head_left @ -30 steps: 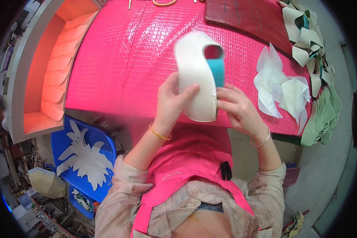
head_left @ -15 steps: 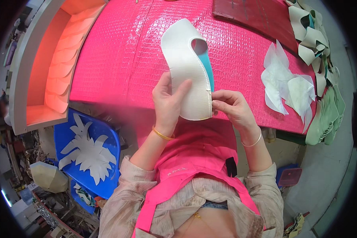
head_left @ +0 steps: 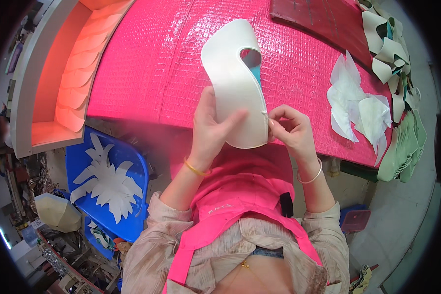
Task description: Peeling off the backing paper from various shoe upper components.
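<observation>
Pink, glossy worktop (head_left: 147, 73); I hold a curved white piece (head_left: 237, 95) with turquoise inside over its near edge. My left hand (head_left: 215, 120) grips the piece, thumb across its face. My right hand (head_left: 291, 128) is pinched closed against its side edge; fingertip contents hidden. Open surface spreads over the worktop's left half. White sheets (head_left: 343, 98) lie near its right edge.
</observation>
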Action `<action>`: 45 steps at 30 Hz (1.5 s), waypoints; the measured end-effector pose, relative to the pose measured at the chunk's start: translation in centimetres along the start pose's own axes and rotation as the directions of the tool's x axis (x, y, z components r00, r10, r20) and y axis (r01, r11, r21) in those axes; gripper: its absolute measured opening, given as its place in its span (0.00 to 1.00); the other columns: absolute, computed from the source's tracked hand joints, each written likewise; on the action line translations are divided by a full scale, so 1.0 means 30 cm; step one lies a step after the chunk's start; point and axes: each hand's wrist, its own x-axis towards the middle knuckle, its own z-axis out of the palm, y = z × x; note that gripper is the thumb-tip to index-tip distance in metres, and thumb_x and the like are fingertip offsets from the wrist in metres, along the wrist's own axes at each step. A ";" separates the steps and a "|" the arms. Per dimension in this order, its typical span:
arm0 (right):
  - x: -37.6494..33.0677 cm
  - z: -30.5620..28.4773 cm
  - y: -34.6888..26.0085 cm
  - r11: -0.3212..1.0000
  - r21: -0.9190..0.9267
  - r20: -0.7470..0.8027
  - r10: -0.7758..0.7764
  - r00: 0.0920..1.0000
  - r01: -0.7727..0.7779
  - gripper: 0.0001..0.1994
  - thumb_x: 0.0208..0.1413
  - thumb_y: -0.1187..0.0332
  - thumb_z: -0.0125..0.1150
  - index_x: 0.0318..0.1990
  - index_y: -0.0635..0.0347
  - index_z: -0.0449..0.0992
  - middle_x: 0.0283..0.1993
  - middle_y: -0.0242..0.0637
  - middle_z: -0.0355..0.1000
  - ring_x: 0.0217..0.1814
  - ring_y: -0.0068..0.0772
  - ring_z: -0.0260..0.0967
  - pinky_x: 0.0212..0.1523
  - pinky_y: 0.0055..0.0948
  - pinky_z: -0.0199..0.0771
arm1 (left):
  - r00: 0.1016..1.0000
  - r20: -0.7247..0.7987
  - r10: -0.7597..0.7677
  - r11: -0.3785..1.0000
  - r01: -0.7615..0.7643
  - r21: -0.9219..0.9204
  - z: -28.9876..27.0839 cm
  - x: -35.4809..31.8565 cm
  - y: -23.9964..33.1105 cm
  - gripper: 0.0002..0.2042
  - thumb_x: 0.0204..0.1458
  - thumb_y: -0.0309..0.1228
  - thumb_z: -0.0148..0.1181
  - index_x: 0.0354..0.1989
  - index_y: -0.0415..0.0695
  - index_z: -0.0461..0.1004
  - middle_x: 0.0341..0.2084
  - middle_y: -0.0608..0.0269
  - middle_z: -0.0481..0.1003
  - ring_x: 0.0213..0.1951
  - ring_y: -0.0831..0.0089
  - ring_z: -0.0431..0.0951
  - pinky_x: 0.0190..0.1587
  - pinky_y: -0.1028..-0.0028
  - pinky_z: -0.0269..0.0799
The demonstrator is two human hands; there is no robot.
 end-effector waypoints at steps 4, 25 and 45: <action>0.005 0.009 -0.017 0.794 -0.583 -0.182 -0.332 0.925 0.170 0.02 0.44 0.78 0.52 0.28 0.66 0.68 0.24 0.36 0.68 0.22 0.23 0.67 0.21 0.19 0.66 | 0.993 0.118 0.008 0.989 -0.025 0.144 0.013 -0.020 -0.013 0.26 0.35 0.23 0.63 0.43 0.40 0.56 0.36 0.60 0.65 0.42 0.72 0.67 0.43 0.73 0.64; -0.052 0.028 -0.059 0.801 -0.597 -0.227 -0.116 0.967 -0.044 0.06 0.46 0.74 0.53 0.22 0.66 0.64 0.14 0.33 0.64 0.11 0.17 0.60 0.12 0.17 0.56 | 0.974 0.048 -0.221 0.932 0.225 -0.285 0.067 -0.047 -0.044 0.19 0.38 0.17 0.59 0.41 0.37 0.64 0.34 0.61 0.71 0.38 0.74 0.71 0.42 0.76 0.66; -0.048 -0.066 -0.090 0.780 -0.305 -0.048 -0.586 0.809 0.547 0.20 0.41 0.62 0.62 0.42 0.61 0.69 0.38 0.35 0.70 0.42 0.31 0.68 0.42 0.26 0.66 | 0.722 0.575 -0.385 0.886 0.464 0.010 -0.063 0.102 0.123 0.15 0.37 0.25 0.62 0.35 0.33 0.71 0.27 0.63 0.73 0.28 0.79 0.73 0.31 0.80 0.67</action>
